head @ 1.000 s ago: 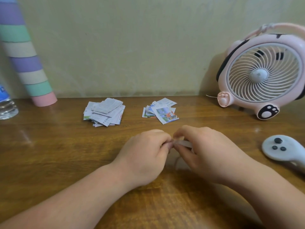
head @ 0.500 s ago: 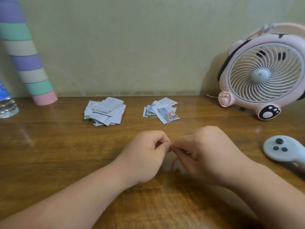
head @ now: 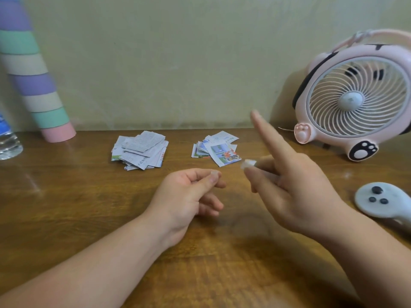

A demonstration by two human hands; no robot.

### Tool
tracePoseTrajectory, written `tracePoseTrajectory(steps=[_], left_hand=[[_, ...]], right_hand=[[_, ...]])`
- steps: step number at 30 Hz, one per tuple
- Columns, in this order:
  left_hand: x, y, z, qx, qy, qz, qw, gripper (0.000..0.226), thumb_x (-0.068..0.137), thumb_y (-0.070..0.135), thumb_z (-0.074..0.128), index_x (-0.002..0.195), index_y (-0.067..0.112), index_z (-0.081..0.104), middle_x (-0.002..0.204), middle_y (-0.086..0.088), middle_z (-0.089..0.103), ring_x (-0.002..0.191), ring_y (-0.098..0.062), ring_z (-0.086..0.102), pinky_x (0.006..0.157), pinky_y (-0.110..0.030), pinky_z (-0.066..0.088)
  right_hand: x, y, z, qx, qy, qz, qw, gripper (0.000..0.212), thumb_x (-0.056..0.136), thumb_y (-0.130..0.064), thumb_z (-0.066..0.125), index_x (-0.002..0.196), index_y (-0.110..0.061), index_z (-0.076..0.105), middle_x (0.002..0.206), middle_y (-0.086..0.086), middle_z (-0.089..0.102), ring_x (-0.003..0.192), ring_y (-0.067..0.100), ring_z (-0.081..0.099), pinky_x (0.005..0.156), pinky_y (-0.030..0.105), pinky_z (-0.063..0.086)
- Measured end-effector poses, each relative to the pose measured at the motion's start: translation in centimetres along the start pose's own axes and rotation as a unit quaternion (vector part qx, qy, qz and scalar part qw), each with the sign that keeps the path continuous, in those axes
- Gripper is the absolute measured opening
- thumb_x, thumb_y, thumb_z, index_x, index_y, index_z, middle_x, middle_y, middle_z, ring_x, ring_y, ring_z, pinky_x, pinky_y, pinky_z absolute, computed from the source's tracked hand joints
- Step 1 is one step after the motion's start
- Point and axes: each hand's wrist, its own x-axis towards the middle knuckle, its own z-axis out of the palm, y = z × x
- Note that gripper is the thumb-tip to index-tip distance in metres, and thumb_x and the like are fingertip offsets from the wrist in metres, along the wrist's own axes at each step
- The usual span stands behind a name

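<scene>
R hand pinching small white scrap, L hand curled beside it, both above wooden table.

R hand (head: 295, 187): small white scrap (head: 247, 163) held betw. thumb and middle finger, index straight and pointing up; scrap blurred, sits just in front of colour-picture pile (head: 216, 150). L hand (head: 189, 196): thumb tip on index, other fingers curled; can't tell if anything is betw. them. Hands apart, low over table (head: 66, 207). Printed-slip pile (head: 140, 150) left of the picture pile. Pink fan (head: 355, 96) and grey controller (head: 378, 201) at right; striped tube (head: 33, 85) and water bottle (head: 7, 141) at left.
</scene>
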Motion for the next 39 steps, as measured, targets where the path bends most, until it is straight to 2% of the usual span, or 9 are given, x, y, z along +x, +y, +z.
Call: tracePoseTrajectory(steps=[1, 3, 12, 18, 25, 30, 33, 36, 39], left_hand=[[0.0, 0.0, 0.1, -0.010, -0.003, -0.003, 1.000, 0.011, 0.095, 0.010, 0.064, 0.101, 0.003, 0.071, 0.085, -0.006, 0.077, 0.049, -0.017, 0.062, 0.047, -0.028, 0.053], [-0.1, 0.0, 0.1, -0.017, -0.007, -0.002, 1.000, 0.012, 0.095, 0.008, 0.063, 0.102, 0.002, 0.070, 0.088, -0.007, 0.078, 0.050, -0.017, 0.064, 0.047, -0.027, 0.053], [-0.4, -0.2, 0.3, 0.004, -0.032, 0.006, 0.999, 0.012, 0.095, 0.013, 0.064, 0.090, 0.004, 0.070, 0.072, -0.007, 0.070, 0.043, -0.020, 0.058, 0.043, -0.027, 0.049], [0.0, -0.4, 0.3, -0.010, -0.025, -0.002, 1.000, 0.026, 0.100, 0.018, 0.057, 0.076, 0.007, 0.058, 0.060, -0.004, 0.054, 0.041, -0.018, 0.049, 0.041, -0.025, 0.042], [0.2, -0.8, 0.1, 0.003, -0.055, -0.002, 0.999, 0.026, 0.101, 0.013, 0.054, 0.076, 0.006, 0.054, 0.060, -0.006, 0.052, 0.044, -0.019, 0.048, 0.044, -0.027, 0.043], [0.2, -1.0, -0.1, 0.028, -0.068, -0.002, 0.997, 0.029, 0.101, 0.017, 0.056, 0.074, 0.009, 0.059, 0.064, -0.009, 0.055, 0.047, -0.020, 0.050, 0.047, -0.029, 0.045], [0.1, -0.9, 0.1, 0.023, -0.056, 0.003, 0.998, 0.024, 0.101, 0.019, 0.057, 0.081, 0.007, 0.064, 0.069, -0.009, 0.060, 0.047, -0.019, 0.052, 0.046, -0.029, 0.046], [0.1, -0.9, 0.3, 0.014, -0.040, 0.012, 0.999, 0.015, 0.101, 0.013, 0.057, 0.105, 0.005, 0.068, 0.086, -0.009, 0.070, 0.052, -0.019, 0.056, 0.045, -0.029, 0.048], [0.0, -0.8, 0.3, 0.009, -0.046, 0.004, 0.999, 0.021, 0.100, 0.008, 0.057, 0.119, 0.007, 0.066, 0.098, -0.010, 0.074, 0.059, -0.019, 0.061, 0.047, -0.031, 0.050]], right_hand=[[0.0, 0.3, 0.1, -0.009, -0.027, 0.031, 0.999, 0.080, 0.097, -0.018, 0.059, 0.161, -0.031, 0.014, 0.068, -0.009, 0.065, 0.063, 0.018, 0.061, 0.062, 0.045, 0.052], [0.0, 0.5, 0.3, -0.015, -0.053, 0.060, 0.997, 0.090, 0.096, -0.021, 0.060, 0.161, -0.038, 0.000, 0.073, -0.010, 0.068, 0.067, 0.017, 0.062, 0.067, 0.046, 0.052], [0.2, 2.2, 1.5, -0.009, -0.080, 0.115, 0.990, 0.078, 0.083, -0.005, 0.061, 0.148, -0.039, 0.036, 0.072, -0.005, 0.067, 0.069, 0.015, 0.059, 0.068, 0.042, 0.051], [0.4, 3.3, 2.4, 0.011, -0.114, 0.181, 0.977, 0.040, 0.096, -0.019, 0.059, 0.132, -0.035, 0.050, 0.067, -0.012, 0.066, 0.066, 0.011, 0.059, 0.067, 0.034, 0.049], [0.6, 3.6, 3.2, -0.019, -0.118, 0.204, 0.972, 0.044, 0.091, -0.017, 0.056, 0.129, -0.038, 0.050, 0.060, -0.005, 0.066, 0.061, 0.012, 0.059, 0.066, 0.040, 0.052], [0.7, 3.0, 3.2, -0.022, -0.074, 0.190, 0.979, 0.048, 0.084, -0.010, 0.057, 0.123, -0.038, 0.065, 0.047, -0.014, 0.055, 0.052, 0.007, 0.052, 0.056, 0.027, 0.038], [0.7, 3.2, 3.3, -0.062, -0.085, 0.186, 0.977, 0.048, 0.084, -0.015, 0.057, 0.127, -0.037, 0.063, 0.050, -0.012, 0.057, 0.056, 0.008, 0.051, 0.060, 0.029, 0.042], [0.6, 3.9, 3.2, -0.089, -0.134, 0.203, 0.966, 0.047, 0.088, -0.019, 0.057, 0.134, -0.031, 0.052, 0.064, -0.011, 0.063, 0.077, 0.011, 0.055, 0.070, 0.036, 0.049], [0.7, 4.2, 2.7, -0.148, -0.159, 0.208, 0.954, 0.036, 0.089, -0.028, 0.062, 0.125, -0.029, 0.058, 0.082, -0.015, 0.062, 0.094, 0.008, 0.047, 0.078, 0.028, 0.046]])
